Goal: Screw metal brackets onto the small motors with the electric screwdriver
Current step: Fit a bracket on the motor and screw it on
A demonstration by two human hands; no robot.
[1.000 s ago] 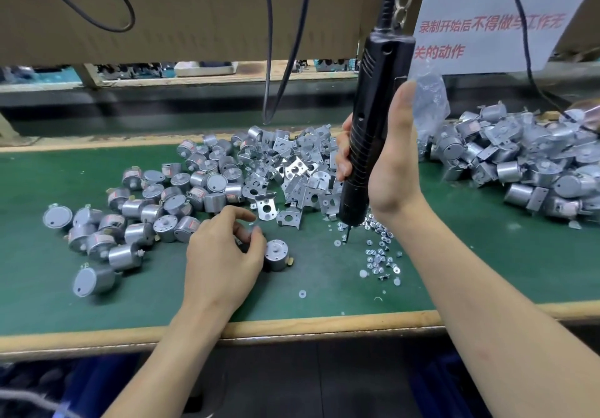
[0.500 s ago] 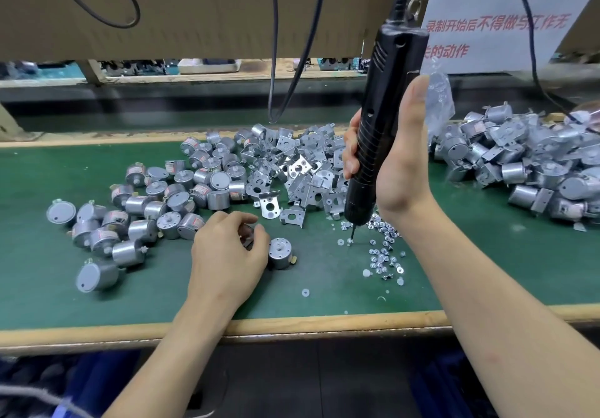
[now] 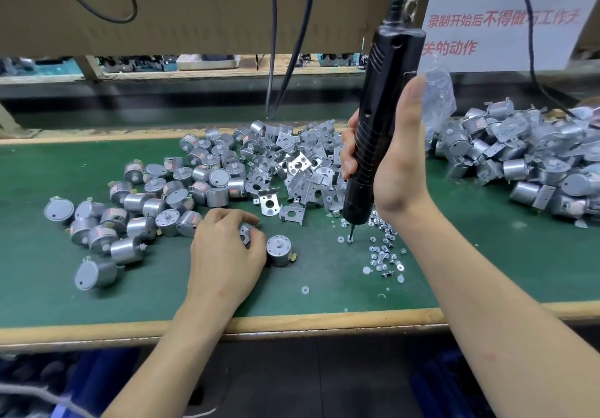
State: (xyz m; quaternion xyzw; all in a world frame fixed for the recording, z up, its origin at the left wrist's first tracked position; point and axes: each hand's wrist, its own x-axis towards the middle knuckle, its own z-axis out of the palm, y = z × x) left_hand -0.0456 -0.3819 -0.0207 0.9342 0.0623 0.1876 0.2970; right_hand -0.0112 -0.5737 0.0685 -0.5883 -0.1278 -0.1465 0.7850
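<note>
Black screwdriver [image 3: 376, 144] stands upright, gripped tight by the right hand [image 3: 399, 170], tip down on a screw [image 3: 350, 239], while to its left the left hand [image 3: 224, 252] curls round a bracket [image 3: 244, 233] just beside a lone motor [image 3: 278, 250].

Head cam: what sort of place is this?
Likely a factory assembly bench for small motors: a corded electric screwdriver poised over loose screws, with heaps of motors and metal brackets on a green work mat.
</note>
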